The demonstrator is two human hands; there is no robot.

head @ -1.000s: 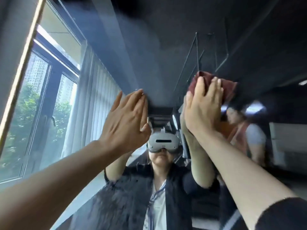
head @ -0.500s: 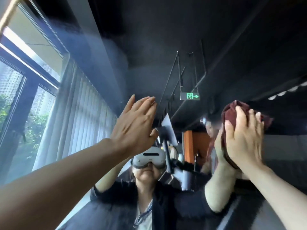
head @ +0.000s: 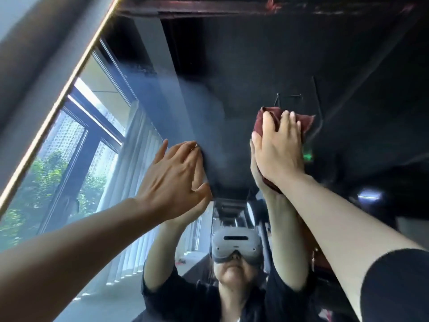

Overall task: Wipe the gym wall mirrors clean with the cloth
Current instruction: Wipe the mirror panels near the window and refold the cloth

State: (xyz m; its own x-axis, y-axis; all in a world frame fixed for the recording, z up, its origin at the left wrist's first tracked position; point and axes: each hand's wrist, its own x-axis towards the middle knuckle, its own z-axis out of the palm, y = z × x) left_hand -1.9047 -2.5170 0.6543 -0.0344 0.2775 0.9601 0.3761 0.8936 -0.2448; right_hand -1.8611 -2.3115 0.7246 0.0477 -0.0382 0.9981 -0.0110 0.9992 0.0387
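Note:
The wall mirror [head: 232, 66] fills most of the head view and reflects a dark ceiling, a window and me. A hazy smear shows on the glass [head: 185, 108] left of centre. My right hand [head: 277, 147] is raised high and presses a dark red cloth [head: 306, 122] flat against the mirror, fingers spread over it; most of the cloth is hidden under the palm. My left hand [head: 176, 180] is also raised, fingers straight, its tips touching the glass a little lower and to the left. It holds nothing.
The mirror's gold frame edge [head: 58, 105] runs diagonally up the left side, with grey wall beyond it. The mirror's top edge [head: 209, 6] is just above. A green exit sign [head: 307, 156] shows in the reflection beside the cloth.
My right hand has swept the cloth left and upward across the glass. The view has tilted further up, bringing the mirror's top edge and left frame into sight. My left hand stays on the glass.

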